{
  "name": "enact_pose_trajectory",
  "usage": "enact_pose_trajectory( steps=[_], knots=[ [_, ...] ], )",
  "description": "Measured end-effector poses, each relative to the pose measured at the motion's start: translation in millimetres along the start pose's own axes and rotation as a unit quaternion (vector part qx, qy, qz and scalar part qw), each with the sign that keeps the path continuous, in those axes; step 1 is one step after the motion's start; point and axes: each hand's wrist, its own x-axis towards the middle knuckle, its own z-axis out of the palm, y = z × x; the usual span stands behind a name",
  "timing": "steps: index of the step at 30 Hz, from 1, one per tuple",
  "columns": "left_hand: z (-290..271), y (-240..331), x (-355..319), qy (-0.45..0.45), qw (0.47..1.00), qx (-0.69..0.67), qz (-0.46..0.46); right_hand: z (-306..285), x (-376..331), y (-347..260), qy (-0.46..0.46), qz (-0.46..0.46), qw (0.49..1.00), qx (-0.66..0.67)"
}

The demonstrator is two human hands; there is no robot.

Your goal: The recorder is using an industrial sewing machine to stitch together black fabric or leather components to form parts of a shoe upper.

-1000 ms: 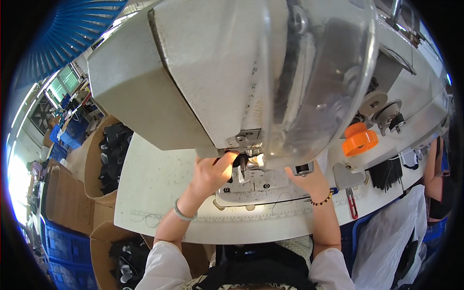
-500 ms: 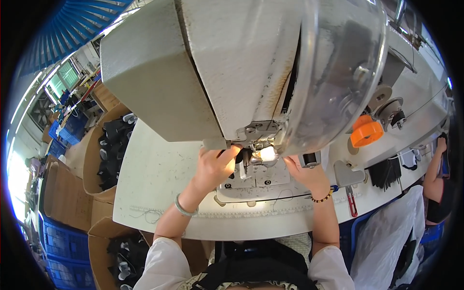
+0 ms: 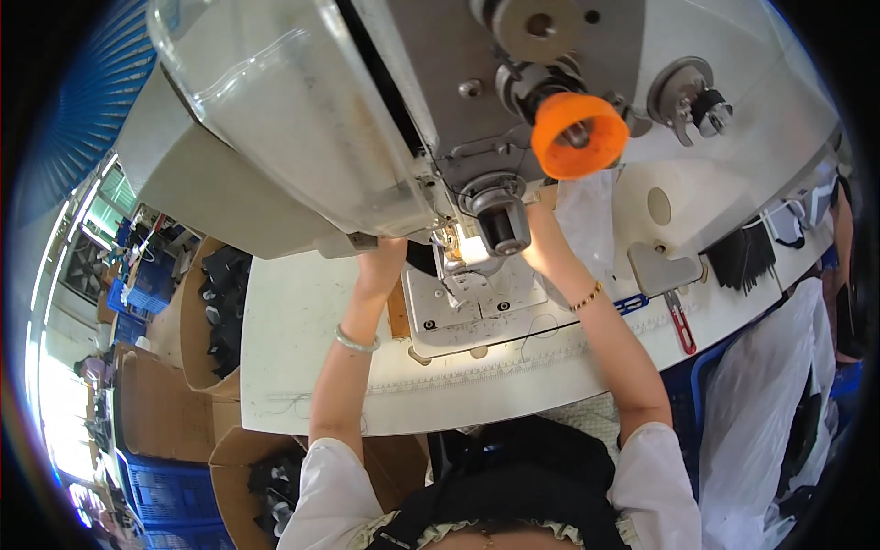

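A large sewing machine [image 3: 275, 119] fills the upper middle, its lit needle area [image 3: 449, 240] above a pale metal plate [image 3: 472, 302]. My left hand [image 3: 381, 259] reaches under the machine head on the left of the needle, its fingers hidden by the casing. Just right of it shows a black piece [image 3: 421, 258], perhaps fabric; whether the hand holds it is not visible. My right hand [image 3: 544, 246] is right of the needle area, partly behind a silver-and-black knob [image 3: 500, 225]. Its fingertips are hidden too.
An orange cup-shaped part [image 3: 578, 137] juts from the machine. Red-handled snips [image 3: 680, 323] and black strips [image 3: 741, 261] lie on the right of the white table [image 3: 302, 367]. Boxes of black pieces [image 3: 226, 302] stand left; a plastic bag [image 3: 747, 403] hangs right.
The view has shifted, so the orange part and knob appear larger and nearer the middle. Both hands have gone farther in beside the needle area, and their fingers are now hidden.
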Motion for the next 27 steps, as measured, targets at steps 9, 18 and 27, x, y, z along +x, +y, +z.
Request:
enact_pose_trajectory(
  steps=[9,18,27],
  knots=[
    [8.5,8.8,-6.6,-0.095,0.958,0.017,-0.270,-5.7,38.2,23.9,0.068,-0.211,0.905,-0.362],
    [3.0,-7.3,-13.9,-0.112,0.992,0.028,-0.059,-11.2,40.0,-9.8,0.070,-0.356,0.902,-0.233],
    [-8.7,14.7,-7.8,-0.083,0.992,0.005,-0.091,-28.5,14.4,-34.2,0.020,-0.296,0.900,-0.320]
  ],
)
